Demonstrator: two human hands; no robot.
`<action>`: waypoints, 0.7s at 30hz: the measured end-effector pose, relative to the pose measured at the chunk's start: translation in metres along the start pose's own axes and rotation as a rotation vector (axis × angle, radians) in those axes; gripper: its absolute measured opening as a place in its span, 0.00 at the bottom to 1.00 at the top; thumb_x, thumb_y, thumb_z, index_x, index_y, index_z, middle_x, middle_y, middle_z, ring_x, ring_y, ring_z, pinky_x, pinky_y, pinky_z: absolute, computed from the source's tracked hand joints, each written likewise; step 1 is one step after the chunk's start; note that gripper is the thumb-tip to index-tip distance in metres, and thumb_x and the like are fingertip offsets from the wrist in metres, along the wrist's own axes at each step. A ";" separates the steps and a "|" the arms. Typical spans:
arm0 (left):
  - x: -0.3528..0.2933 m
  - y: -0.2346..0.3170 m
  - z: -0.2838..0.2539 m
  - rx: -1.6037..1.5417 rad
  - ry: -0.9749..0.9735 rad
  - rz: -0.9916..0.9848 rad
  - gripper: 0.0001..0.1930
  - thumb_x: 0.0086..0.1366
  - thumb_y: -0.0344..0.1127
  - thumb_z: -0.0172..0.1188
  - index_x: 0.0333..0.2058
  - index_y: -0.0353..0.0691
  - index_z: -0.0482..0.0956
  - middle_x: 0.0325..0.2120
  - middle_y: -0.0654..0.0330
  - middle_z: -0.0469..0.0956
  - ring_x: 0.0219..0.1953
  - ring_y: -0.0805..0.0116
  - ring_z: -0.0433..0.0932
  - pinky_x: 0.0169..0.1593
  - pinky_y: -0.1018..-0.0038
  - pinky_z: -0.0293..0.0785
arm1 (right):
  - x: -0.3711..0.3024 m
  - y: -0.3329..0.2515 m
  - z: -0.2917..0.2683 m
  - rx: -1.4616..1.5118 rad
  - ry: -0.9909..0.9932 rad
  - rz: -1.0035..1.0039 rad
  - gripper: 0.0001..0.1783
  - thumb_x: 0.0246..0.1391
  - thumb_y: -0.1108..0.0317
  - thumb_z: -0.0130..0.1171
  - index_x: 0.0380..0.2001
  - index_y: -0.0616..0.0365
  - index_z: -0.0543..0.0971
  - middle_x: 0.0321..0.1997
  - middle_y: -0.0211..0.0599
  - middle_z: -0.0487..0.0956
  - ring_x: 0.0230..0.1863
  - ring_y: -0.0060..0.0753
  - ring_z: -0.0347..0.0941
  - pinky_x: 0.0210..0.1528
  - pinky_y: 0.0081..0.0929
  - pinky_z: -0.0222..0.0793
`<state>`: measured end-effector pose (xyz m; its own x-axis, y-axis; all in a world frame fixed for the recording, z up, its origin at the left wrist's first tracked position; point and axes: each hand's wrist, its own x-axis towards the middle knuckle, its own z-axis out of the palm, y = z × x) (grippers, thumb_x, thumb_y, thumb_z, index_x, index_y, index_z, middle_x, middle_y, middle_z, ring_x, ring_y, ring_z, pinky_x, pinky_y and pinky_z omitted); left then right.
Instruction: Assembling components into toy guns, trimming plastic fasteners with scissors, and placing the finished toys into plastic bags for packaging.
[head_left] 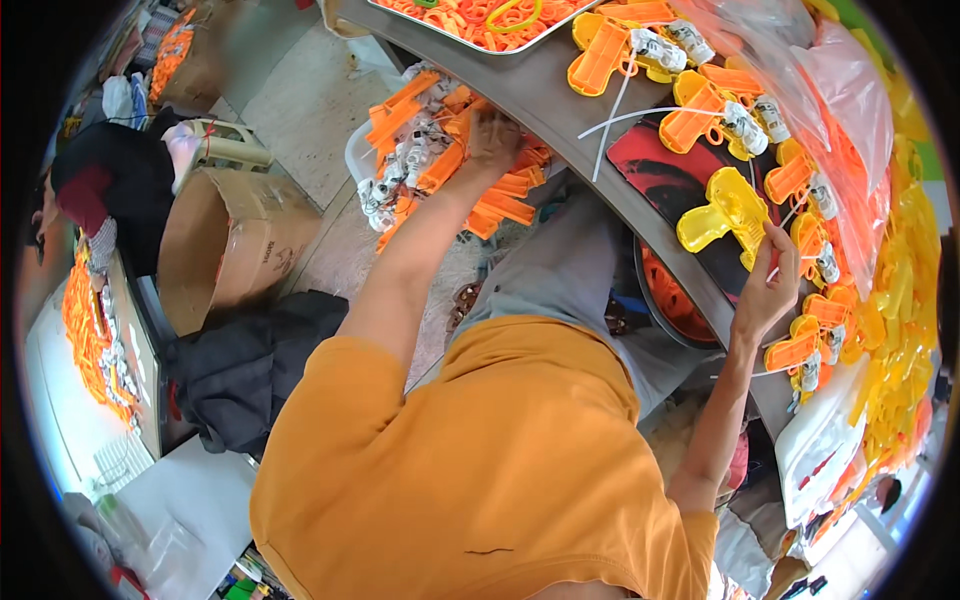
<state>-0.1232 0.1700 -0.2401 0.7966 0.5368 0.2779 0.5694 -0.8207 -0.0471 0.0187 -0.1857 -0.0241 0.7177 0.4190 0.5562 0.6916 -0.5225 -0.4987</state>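
Observation:
My left hand [495, 140] reaches into a white basket [357, 155] under the table edge. The basket is heaped with orange plastic parts [500, 205] and small white-and-grey pieces [408, 165]. Its fingers are dark and partly hidden among them, so I cannot tell whether they grip one. Over the table's front edge, my right hand [768, 290] has its fingertips closed at the edge of a yellow plastic shell [728, 212] shaped like a toy gun half. The shell is hollow side up, above a black-and-red mat [655, 150].
Yellow-and-orange assemblies with white pieces [690, 115] line the grey table [545, 95], with white strips among them. A tray of orange rings [500, 25] stands at the far edge. Clear plastic bags [850, 90] and yellow shells [900, 270] pile at right. A cardboard box [235, 240] stands left.

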 end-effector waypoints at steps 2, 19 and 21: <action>0.008 0.008 -0.011 -0.076 -0.094 0.010 0.23 0.54 0.50 0.64 0.44 0.41 0.80 0.45 0.59 0.78 0.53 0.62 0.72 0.55 0.52 0.59 | -0.007 0.005 -0.007 -0.028 0.004 0.026 0.09 0.59 0.76 0.56 0.43 0.62 0.80 0.42 0.35 0.80 0.43 0.26 0.74 0.49 0.22 0.69; -0.060 0.012 -0.218 -1.640 0.437 -0.165 0.25 0.55 0.16 0.64 0.50 0.35 0.66 0.49 0.56 0.70 0.50 0.67 0.74 0.56 0.71 0.74 | -0.020 -0.113 0.052 0.390 -0.289 -0.228 0.18 0.53 0.77 0.60 0.49 0.57 0.79 0.48 0.44 0.77 0.47 0.41 0.74 0.52 0.30 0.68; -0.058 0.023 -0.230 -1.640 0.401 -0.099 0.27 0.53 0.14 0.64 0.50 0.35 0.66 0.51 0.54 0.67 0.52 0.65 0.73 0.55 0.70 0.75 | -0.025 -0.127 0.072 0.530 -0.289 -0.120 0.17 0.57 0.71 0.59 0.50 0.61 0.78 0.47 0.44 0.78 0.46 0.39 0.74 0.51 0.28 0.68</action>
<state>-0.2031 0.0748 -0.0364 0.5289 0.7263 0.4392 -0.3896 -0.2519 0.8858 -0.0810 -0.0758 -0.0224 0.5743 0.6754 0.4627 0.6620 -0.0507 -0.7478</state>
